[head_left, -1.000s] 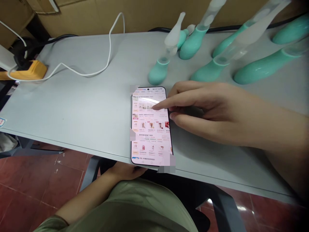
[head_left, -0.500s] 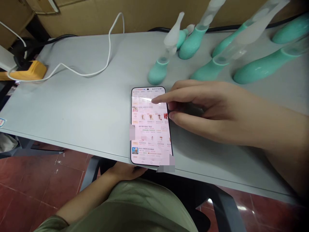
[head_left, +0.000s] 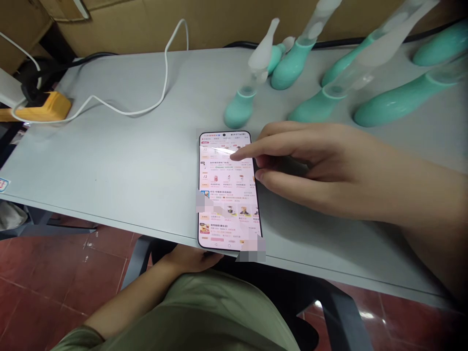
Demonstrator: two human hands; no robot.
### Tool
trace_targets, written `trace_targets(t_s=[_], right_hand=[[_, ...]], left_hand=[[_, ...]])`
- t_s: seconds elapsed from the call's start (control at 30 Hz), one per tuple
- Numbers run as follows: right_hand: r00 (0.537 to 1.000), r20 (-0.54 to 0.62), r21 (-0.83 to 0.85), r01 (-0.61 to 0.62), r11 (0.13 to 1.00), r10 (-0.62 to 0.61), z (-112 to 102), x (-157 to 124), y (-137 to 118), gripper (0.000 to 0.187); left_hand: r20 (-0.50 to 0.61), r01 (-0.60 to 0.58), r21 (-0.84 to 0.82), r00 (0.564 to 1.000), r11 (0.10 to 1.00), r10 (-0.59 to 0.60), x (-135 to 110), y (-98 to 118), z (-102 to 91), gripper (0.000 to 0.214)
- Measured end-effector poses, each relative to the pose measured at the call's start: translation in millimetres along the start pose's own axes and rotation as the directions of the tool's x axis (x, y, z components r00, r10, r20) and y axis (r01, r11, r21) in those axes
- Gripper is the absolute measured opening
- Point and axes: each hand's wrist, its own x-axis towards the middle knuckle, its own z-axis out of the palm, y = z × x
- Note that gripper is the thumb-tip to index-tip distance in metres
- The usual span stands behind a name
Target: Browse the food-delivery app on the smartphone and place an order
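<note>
A smartphone (head_left: 228, 204) lies flat at the front edge of the grey table (head_left: 120, 165), its screen lit with a pink shopping list. My right hand (head_left: 321, 161) rests on the table to the phone's right, index finger stretched out with its tip on the upper part of the screen, the other fingers loosely curled beneath and holding nothing. My left hand (head_left: 190, 258) sits below the table edge under the phone's near end; its fingers are hidden by the table.
Several teal bottle-shaped items with clear tops (head_left: 241, 105) stand along the far right of the table. A white cable (head_left: 146, 109) runs across the far left to a yellow power strip (head_left: 44, 107). Cardboard boxes line the back. Red tiled floor lies below.
The list on the phone screen has scrolled upward; my right index fingertip has stayed near the top of the screen. The left hand has not moved.
</note>
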Motion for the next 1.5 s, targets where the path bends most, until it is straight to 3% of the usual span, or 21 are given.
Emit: trace_targets(t_s=[0.17, 0.77, 1.13, 1.5], right_hand=[[0.999, 0.016, 0.015, 0.035, 0.999, -0.035, 0.7, -0.6, 1.5, 0.028], [1.0, 0.007, 0.005, -0.009, 1.0, 0.009, -0.3, -2.0, 0.3, 0.029], [0.998, -0.021, 0.006, -0.06, 0.998, 0.06, 0.6, -0.5, -1.3, 0.033], [0.999, -0.003, 0.005, -0.044, 0.999, 0.044, 0.3, 1.4, -0.3, 0.03]], left_hand=[[-0.01, -0.018, 0.014, 1.0, 1.0, 0.018, -0.6, 0.1, 0.5, 0.047], [-0.021, -0.045, 0.039, 0.999, 0.998, 0.046, 2.0, 3.5, -6.6, 0.047], [0.031, 0.018, 0.0, 0.999, 1.0, -0.018, 1.4, 4.3, -6.4, 0.049], [0.015, 0.023, -0.002, 1.0, 1.0, -0.023, -1.7, 0.4, 0.8, 0.049]])
